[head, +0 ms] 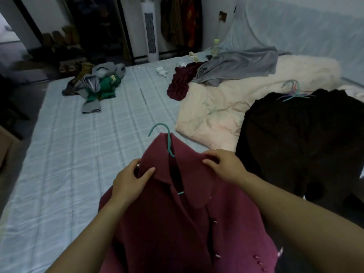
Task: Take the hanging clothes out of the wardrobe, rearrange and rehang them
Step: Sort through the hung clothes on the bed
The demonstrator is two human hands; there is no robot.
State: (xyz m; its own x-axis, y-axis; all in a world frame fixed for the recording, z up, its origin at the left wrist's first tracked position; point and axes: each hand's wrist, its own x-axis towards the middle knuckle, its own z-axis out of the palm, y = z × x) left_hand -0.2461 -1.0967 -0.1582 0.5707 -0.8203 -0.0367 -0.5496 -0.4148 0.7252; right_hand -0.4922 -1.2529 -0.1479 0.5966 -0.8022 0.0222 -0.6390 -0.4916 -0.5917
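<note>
A maroon collared coat (177, 233) lies on the bed in front of me with a teal hanger (169, 142) inside its neck, the hook sticking out past the collar. My left hand (130, 182) pinches the left side of the collar. My right hand (224, 166) grips the right shoulder of the coat. To the right lies a black garment (295, 144) with pastel hangers (293, 92) on top. Clothes hang in the open wardrobe (181, 20) at the far wall.
The bed has a pale checked sheet (78, 154). A heap of grey and green clothes (96, 83) sits at its far left, a dark red garment (181, 81) and grey cloth (240, 66) on a cream duvet (226, 107). A white tower fan (150, 30) stands beyond.
</note>
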